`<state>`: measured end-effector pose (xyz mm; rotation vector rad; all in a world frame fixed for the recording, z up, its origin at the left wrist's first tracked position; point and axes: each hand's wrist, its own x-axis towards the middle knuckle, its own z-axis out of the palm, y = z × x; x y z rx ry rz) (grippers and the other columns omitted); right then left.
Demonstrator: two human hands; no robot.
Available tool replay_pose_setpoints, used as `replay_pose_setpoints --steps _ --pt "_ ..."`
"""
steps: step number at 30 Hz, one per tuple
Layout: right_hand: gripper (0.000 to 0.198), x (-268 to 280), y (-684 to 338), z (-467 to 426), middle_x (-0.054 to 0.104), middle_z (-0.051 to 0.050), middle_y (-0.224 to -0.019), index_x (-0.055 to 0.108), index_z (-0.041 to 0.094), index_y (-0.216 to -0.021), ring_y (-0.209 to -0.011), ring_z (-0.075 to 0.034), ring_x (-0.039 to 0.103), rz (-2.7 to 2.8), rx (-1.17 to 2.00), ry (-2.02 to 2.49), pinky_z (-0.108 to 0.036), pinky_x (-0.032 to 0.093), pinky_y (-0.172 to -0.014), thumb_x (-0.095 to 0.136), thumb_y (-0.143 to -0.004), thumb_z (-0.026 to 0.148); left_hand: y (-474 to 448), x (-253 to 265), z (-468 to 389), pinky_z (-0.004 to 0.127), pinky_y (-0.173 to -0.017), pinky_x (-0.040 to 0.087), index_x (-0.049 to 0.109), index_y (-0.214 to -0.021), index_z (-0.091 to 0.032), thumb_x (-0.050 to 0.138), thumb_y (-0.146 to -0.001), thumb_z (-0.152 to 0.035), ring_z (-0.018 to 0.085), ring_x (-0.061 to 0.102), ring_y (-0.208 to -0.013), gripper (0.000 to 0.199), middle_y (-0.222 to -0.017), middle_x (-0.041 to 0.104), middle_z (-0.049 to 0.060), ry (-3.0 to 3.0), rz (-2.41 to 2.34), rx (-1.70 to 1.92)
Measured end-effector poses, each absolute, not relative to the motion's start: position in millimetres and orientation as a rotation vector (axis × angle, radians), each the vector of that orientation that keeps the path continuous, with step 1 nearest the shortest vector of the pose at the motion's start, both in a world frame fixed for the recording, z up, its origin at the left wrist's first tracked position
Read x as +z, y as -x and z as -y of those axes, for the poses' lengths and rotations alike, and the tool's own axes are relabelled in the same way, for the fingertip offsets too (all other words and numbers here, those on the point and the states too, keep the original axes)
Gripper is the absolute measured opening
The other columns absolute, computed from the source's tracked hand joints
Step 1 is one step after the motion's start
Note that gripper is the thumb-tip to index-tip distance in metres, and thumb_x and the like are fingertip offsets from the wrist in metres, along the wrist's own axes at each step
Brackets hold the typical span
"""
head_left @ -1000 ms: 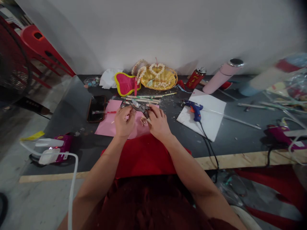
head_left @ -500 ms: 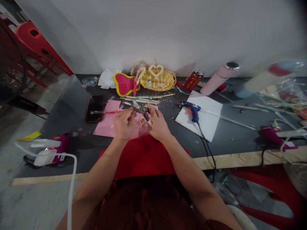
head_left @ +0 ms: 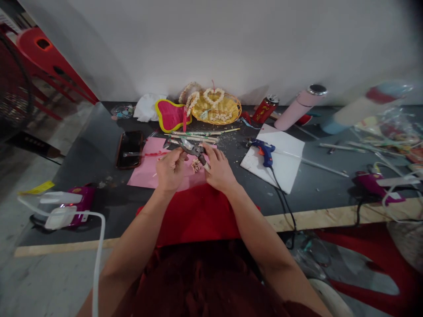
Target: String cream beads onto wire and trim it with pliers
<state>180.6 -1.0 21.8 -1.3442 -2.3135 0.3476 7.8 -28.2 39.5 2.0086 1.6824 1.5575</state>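
Wrapped round the handles of a pair of pruning shears (head_left: 197, 150) is my right hand (head_left: 219, 169). The blades point up and left, toward the fingertips of my left hand (head_left: 171, 169). Those fingers are pinched together beside the blades; whatever is between them is too small or hidden to name. Below the shears, a small pile of cut pale pieces (head_left: 196, 165) lies on a pink sheet (head_left: 145, 169). Several thin sticks (head_left: 201, 134) lie just behind my hands.
At the back stand a woven basket (head_left: 236, 115) with heart-shaped crafts, a red can (head_left: 265, 109) and a pink flask (head_left: 299, 108). A blue glue gun (head_left: 265, 149) rests on a white board (head_left: 287, 169). Left are a phone (head_left: 129, 149) and a purple power strip (head_left: 86, 204).
The view has shifted slightly. My hands hold nearly the same pose, with the shears still in my right hand.
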Motion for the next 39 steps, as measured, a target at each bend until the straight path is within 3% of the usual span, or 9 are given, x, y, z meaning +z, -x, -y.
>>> replay_pose_setpoints --steps 6,17,24,27,32,39 --pt "0.076 16 -186 -5 0.038 -0.012 -0.143 0.011 0.023 -0.148 -0.128 -0.031 0.035 2.353 0.435 1.259 -0.054 0.038 -0.099 0.047 -0.081 0.023 -5 43 27 0.019 -0.057 0.042 0.064 -0.077 -0.018 0.045 -0.093 -0.026 0.008 0.059 -0.061 0.026 -0.066 0.065 0.000 -2.012 -1.587 1.483" --pt "0.072 19 -187 -5 0.048 -0.012 -0.132 0.025 0.024 -0.145 -0.120 -0.030 0.044 2.332 0.422 1.312 -0.050 0.043 -0.095 0.048 -0.077 0.015 1 48 25 0.020 -0.051 0.039 0.058 -0.065 -0.017 0.047 -0.092 -0.031 0.008 0.053 -0.053 0.032 -0.061 0.063 0.000 -1.837 -1.466 1.368" --pt "0.078 24 -183 2 0.050 -0.013 -0.129 0.025 0.024 -0.144 -0.116 -0.029 0.048 2.316 0.452 1.370 -0.047 0.045 -0.092 0.050 -0.071 0.011 0 42 23 0.019 -0.052 0.040 0.064 -0.079 -0.019 0.048 -0.092 -0.032 0.009 0.058 -0.056 0.025 -0.066 0.067 0.000 -1.903 -1.638 1.373" --pt "0.077 24 -184 1 0.049 -0.013 -0.130 0.025 0.024 -0.144 -0.118 -0.029 0.047 2.322 0.469 1.355 -0.047 0.045 -0.093 0.049 -0.072 0.010 0 40 23 0.020 -0.055 0.042 0.066 -0.086 -0.020 0.050 -0.091 -0.032 0.010 0.063 -0.063 0.020 -0.072 0.070 0.000 -1.970 -1.722 1.358" --pt "0.078 22 -189 -4 0.044 -0.011 -0.137 0.021 0.026 -0.146 -0.125 -0.028 0.040 2.358 0.511 1.268 -0.051 0.042 -0.097 0.048 -0.074 0.011 1 40 24 0.020 -0.056 0.043 0.065 -0.074 -0.019 0.047 -0.092 -0.030 0.010 0.063 -0.062 0.027 -0.069 0.070 0.000 -2.080 -1.636 1.364" --pt "0.079 18 -191 -6 0.044 -0.013 -0.137 0.018 0.024 -0.147 -0.126 -0.030 0.038 2.364 0.477 1.290 -0.053 0.040 -0.098 0.049 -0.075 0.014 1 42 23 0.020 -0.054 0.041 0.062 -0.073 -0.018 0.044 -0.093 -0.030 0.010 0.062 -0.059 0.029 -0.067 0.069 0.000 -2.123 -1.630 1.278"
